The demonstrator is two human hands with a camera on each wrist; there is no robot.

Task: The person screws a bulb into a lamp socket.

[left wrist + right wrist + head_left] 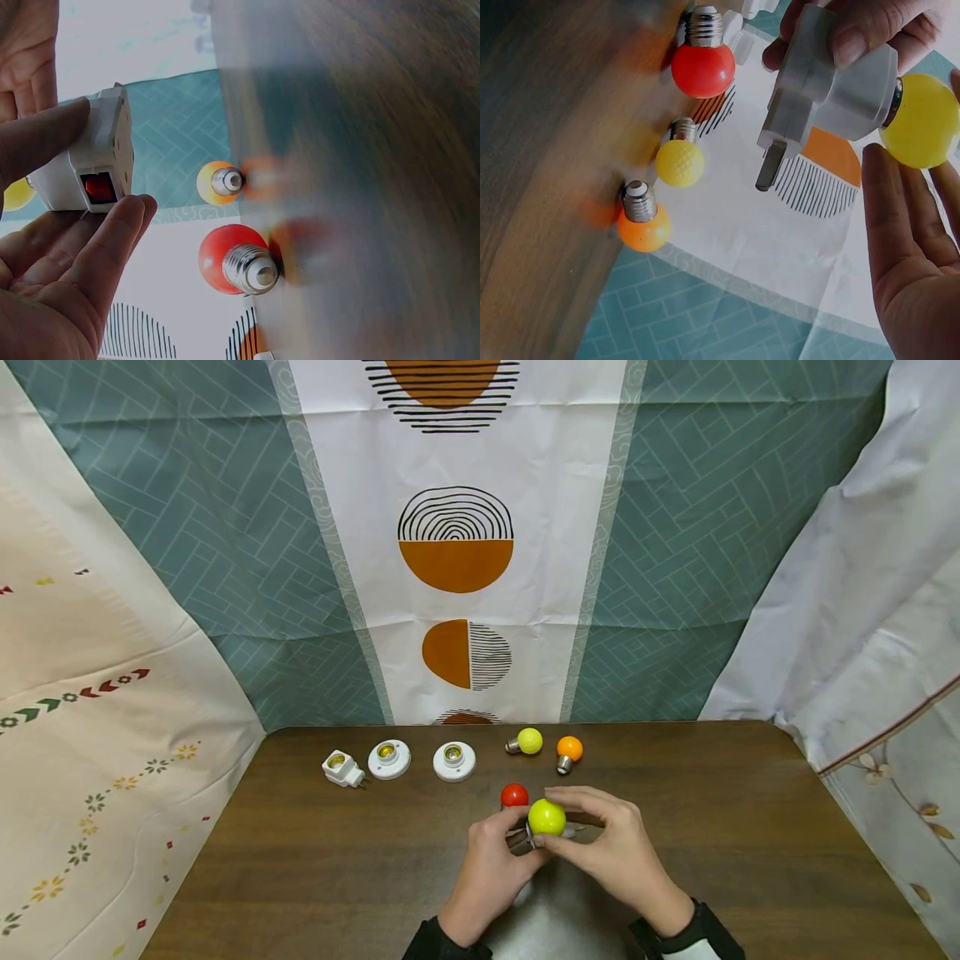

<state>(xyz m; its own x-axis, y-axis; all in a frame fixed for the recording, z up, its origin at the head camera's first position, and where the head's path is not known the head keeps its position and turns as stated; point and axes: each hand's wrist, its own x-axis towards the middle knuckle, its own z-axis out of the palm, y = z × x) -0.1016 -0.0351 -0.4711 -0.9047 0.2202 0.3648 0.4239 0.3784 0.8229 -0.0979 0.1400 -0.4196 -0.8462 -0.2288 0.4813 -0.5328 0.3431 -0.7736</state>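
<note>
My left hand (491, 864) grips a white plug-in lamp socket (840, 82) between thumb and fingers. In the left wrist view a red switch (97, 187) shows on the socket's side, and in the right wrist view a metal plug pin (771, 166) sticks out. A yellow light bulb (547, 817) sits base-first in the socket's mouth, a bit of its metal base still visible. The thumb and fingers of my right hand (622, 847) hold the bulb's globe from either side. Just behind the hands stands a red bulb (513, 794), partly hidden in the head view.
Farther back on the wooden table (337, 868) lie a yellow-green bulb (531, 741) and an orange bulb (570, 747). Two round white lamp holders (389, 760) and another white plug-in socket (342, 769) stand at the back left. A patterned cloth (465, 460) hangs behind the table.
</note>
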